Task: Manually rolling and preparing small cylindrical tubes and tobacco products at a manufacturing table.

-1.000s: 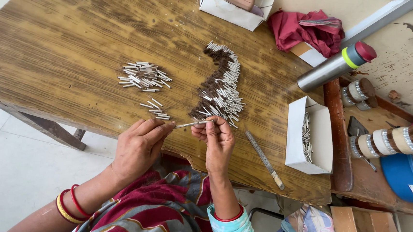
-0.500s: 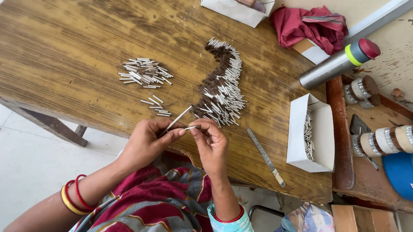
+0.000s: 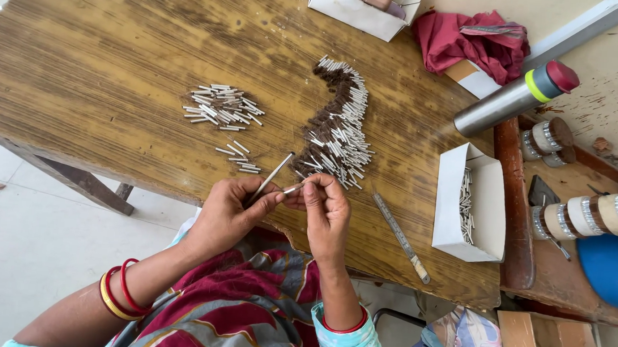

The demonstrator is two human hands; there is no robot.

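My left hand grips a thin metal rod that slants up toward the table. My right hand pinches a small silver tube between thumb and fingers, its end meeting the left hand's fingertips. Both hands hover at the near edge of the wooden table. Just beyond them lies a long curved pile of brown-and-silver tubes. To the left rests a smaller heap of plain silver tubes, with a few loose ones nearer me.
A narrow metal file lies right of my hands. A white cardboard tray with silver tubes, a steel flask, a red cloth, another white box, rolls of tape and a blue tub sit at the right.
My hands came closer together at the table edge. The rod in my left hand has tilted more upright, and the small tube now sits between both hands' fingertips.
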